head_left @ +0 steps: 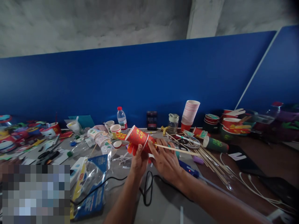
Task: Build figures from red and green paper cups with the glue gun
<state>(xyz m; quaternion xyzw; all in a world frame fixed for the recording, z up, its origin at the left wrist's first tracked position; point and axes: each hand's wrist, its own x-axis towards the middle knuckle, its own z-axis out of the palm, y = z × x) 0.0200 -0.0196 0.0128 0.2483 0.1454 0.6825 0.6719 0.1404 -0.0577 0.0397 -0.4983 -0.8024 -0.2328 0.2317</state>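
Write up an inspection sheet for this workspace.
Surface: grey tabletop, brown section at right.
Job's things: red paper cups held end to end, tilted; wooden stick juts out beside them.
Clutter: tall cup stack, water bottle, scissors, blue-and-yellow packaging, loose sticks.
Hands: left hand grips the cups; right hand lies over them, grip unclear.
Cables: black cord looped in front; white cable at right.
Surroundings: blue partition, concrete wall; another person's hand, blurred, far left.
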